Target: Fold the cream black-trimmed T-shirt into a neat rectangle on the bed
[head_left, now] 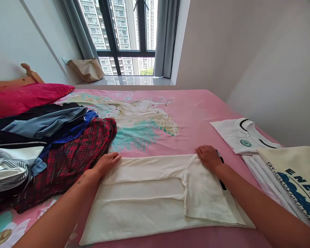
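A cream T-shirt (144, 213) lies partly folded on the bed in front of me, one side turned inward and its sleeve laid back over the body at the right. My left hand (107, 163) is closed on the shirt's far left corner, its fingertips partly hidden by the cloth. At the far right corner, near the shoulder fold, my right hand (208, 156) grips the edge with curled fingers. A dark band circles my right wrist.
To the left lies a heap of clothes with red plaid cloth (74, 162) and a blue garment (49, 120), beside a red pillow (33, 98). Folded at right are a white T-shirt (232, 134) and a printed cream shirt (294, 165). A paper bag (86, 69) stands by the window.
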